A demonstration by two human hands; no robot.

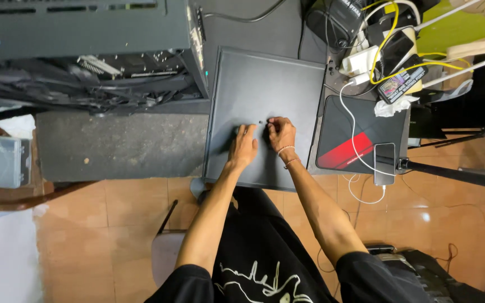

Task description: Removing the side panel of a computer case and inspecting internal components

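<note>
My left hand lies flat, fingers spread, on the dark panel. My right hand, fingers curled, pinches at a small screw on the panel; whether it's gripped, I cannot tell. The open computer case, full of cables, sits just left.

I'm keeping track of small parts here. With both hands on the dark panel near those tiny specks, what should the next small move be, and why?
Probably pinch up the small dark specks, likely screws, with the right hand. They lie loose on the flat panel just past its fingertips, while the left hand rests flat and steadies the panel. What they are is too small to tell for sure.
</note>
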